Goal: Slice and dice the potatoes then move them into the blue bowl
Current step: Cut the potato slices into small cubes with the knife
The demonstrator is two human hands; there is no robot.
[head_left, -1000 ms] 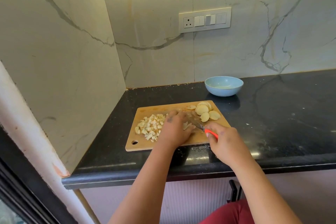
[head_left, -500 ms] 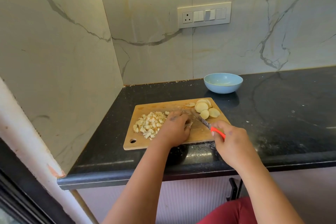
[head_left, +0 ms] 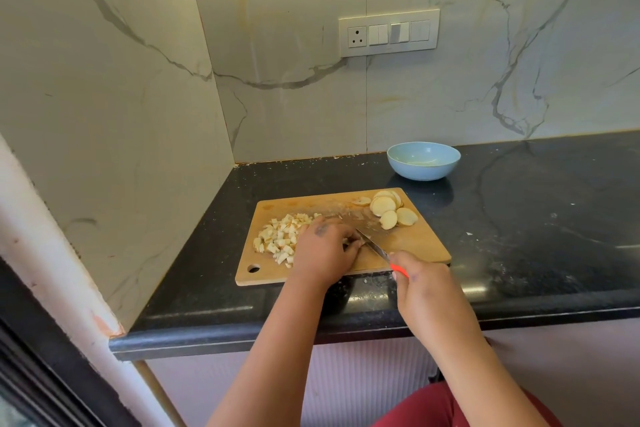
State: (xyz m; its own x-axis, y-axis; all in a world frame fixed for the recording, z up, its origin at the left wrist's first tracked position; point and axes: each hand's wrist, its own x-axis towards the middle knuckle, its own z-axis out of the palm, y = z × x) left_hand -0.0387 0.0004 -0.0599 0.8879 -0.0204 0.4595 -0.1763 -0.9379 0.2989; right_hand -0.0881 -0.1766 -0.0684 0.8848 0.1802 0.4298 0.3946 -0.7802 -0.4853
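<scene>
Black counter (head_left: 519, 236) carries a wooden cutting board (head_left: 415, 243); blue bowl (head_left: 423, 161) sits behind the board's far right corner, apart from it. On the board: diced potato (head_left: 277, 239) at left, potato slices (head_left: 389, 210) at far right corner. Left hand (head_left: 325, 246), fingers curled, presses down mid-board on something hidden; right hand (head_left: 420, 284) grips the red-handled knife (head_left: 379, 251), blade beside the left fingertips.
</scene>
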